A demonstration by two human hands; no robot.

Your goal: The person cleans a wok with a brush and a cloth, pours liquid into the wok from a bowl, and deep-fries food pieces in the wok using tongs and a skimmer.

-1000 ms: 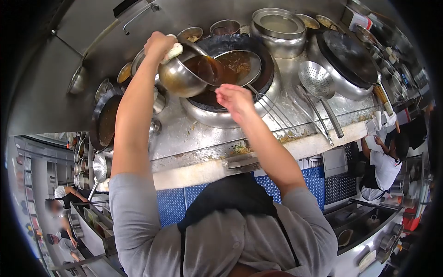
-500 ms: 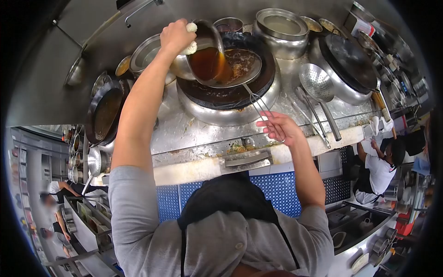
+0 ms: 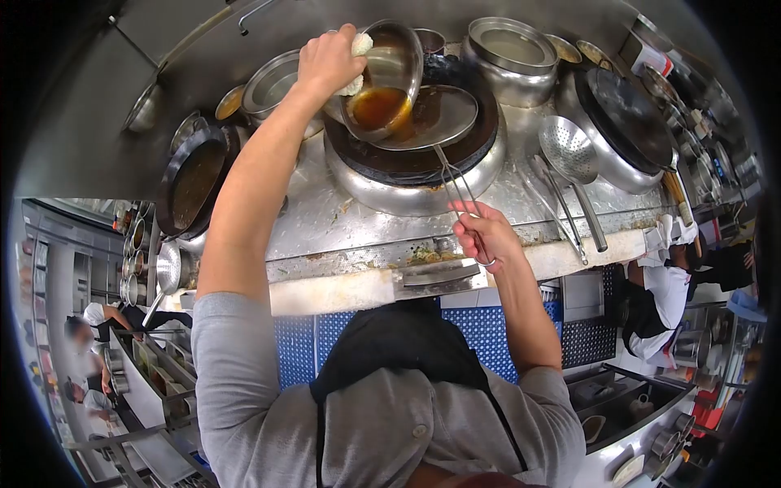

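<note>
With a white cloth (image 3: 355, 77) in its grip, my left hand (image 3: 327, 62) is closed at the left rim of a steel pot (image 3: 396, 58). The pot is tilted to the right, and brown liquid (image 3: 380, 107) lies in its lower side and runs out over the rim. Below it is a round mesh strainer (image 3: 449, 119), above the dark wok burner (image 3: 390, 165). My right hand (image 3: 488, 234) is closed around the strainer's wire handle (image 3: 457, 180). How much liquid is under the strainer cannot be seen.
A dark wok (image 3: 195, 183) stands at the left and another (image 3: 625, 118) at the right. A perforated ladle (image 3: 569, 150) and tongs (image 3: 556, 203) lie right of the burner. Lidded pot (image 3: 512, 47) stands behind. Co-workers (image 3: 659, 305) are at far right and left.
The pot is tipped further and less liquid shows in it. The fingers of my right hand have closed around the strainer handle. The whole view has shifted slightly.
</note>
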